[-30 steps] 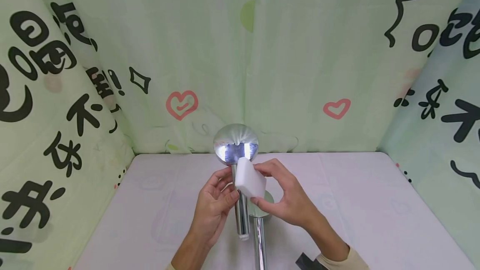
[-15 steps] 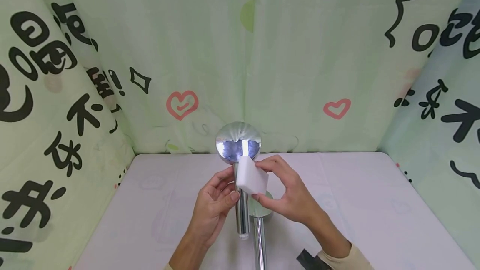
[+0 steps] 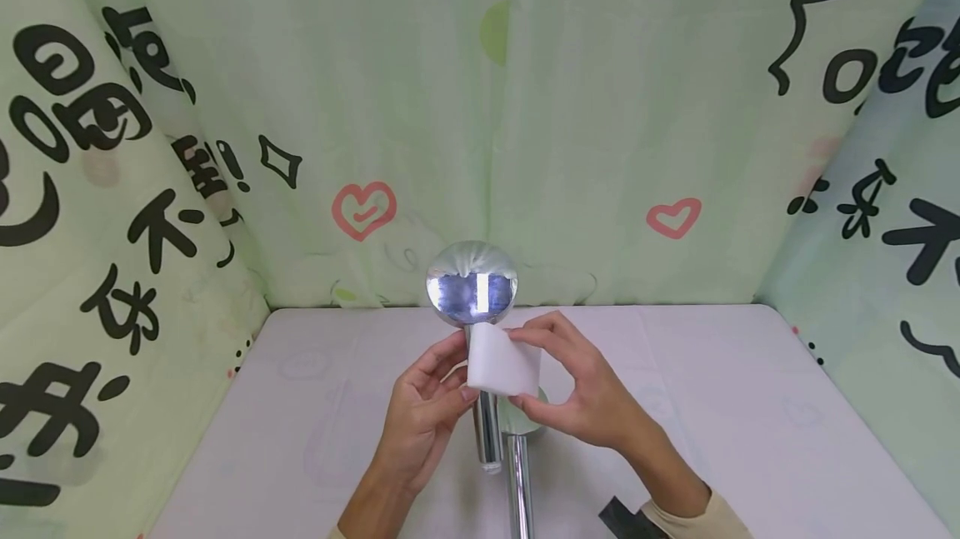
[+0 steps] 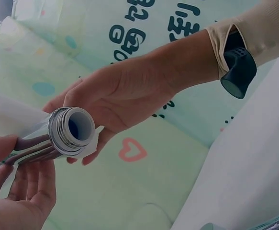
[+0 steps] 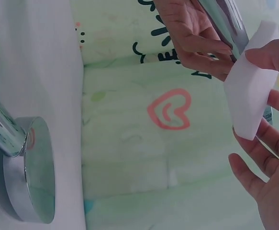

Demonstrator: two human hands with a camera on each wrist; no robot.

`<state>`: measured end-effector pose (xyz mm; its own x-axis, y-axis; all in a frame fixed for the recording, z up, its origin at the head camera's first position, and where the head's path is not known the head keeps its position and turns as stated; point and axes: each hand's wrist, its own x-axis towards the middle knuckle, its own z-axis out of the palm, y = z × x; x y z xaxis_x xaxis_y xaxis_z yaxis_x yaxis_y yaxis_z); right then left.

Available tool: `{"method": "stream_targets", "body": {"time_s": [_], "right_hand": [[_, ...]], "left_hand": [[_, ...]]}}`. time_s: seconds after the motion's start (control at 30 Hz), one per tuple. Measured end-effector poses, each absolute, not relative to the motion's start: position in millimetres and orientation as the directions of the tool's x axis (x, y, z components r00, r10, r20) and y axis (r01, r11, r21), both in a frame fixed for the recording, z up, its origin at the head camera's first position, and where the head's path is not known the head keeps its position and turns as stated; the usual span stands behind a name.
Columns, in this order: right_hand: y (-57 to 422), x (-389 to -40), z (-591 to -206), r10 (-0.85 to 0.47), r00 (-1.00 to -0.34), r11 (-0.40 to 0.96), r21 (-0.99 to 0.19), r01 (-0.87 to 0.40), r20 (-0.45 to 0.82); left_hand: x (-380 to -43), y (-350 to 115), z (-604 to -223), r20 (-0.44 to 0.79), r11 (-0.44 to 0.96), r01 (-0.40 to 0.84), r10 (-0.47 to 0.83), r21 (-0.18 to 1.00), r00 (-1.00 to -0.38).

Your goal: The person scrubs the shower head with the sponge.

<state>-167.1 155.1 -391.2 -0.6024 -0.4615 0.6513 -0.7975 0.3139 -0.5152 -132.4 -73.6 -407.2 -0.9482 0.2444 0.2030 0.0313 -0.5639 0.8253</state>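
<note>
My left hand (image 3: 429,406) holds a chrome shower head (image 3: 471,282) upright by its handle, the round head at the top. Its hollow threaded handle end (image 4: 74,132) faces the camera in the left wrist view. Between the thumb and fingers of my right hand (image 3: 592,393) is a white sponge (image 3: 504,360), a plain block that looks like melamine foam. The sponge lies against the handle just below the head and covers part of it. In the right wrist view the sponge (image 5: 251,91) looks slightly bent.
A second chrome shower head (image 3: 519,481) lies on the white-covered table (image 3: 300,439), its handle toward me and its round disc (image 5: 39,170) partly behind my hands. Printed green curtains (image 3: 585,122) enclose the back and sides. A dark strap (image 3: 630,518) sits at my right cuff.
The sponge has turned from a tilted, narrow view to a broader face across the handle, and has slid slightly down it. The held shower head shifts only a little.
</note>
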Motion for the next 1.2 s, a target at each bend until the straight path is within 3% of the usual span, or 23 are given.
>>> {"method": "stream_targets", "body": {"time_s": [0.27, 1.2], "right_hand": [[158.0, -167.4, -392.8, -0.524, -0.498, 0.224, -0.452, -0.863, 0.691], [168.3, -159.9, -397.4, -0.632, -0.381, 0.202, -0.332, -0.922, 0.675]], "left_hand": [[-132.9, -73.0, -406.7, 0.205, -0.571, 0.039, 0.228, 0.82, -0.952], [-137.6, -74.0, -403.4, 0.115, -0.573, -0.036, 0.226, 0.819, -0.967]]}}
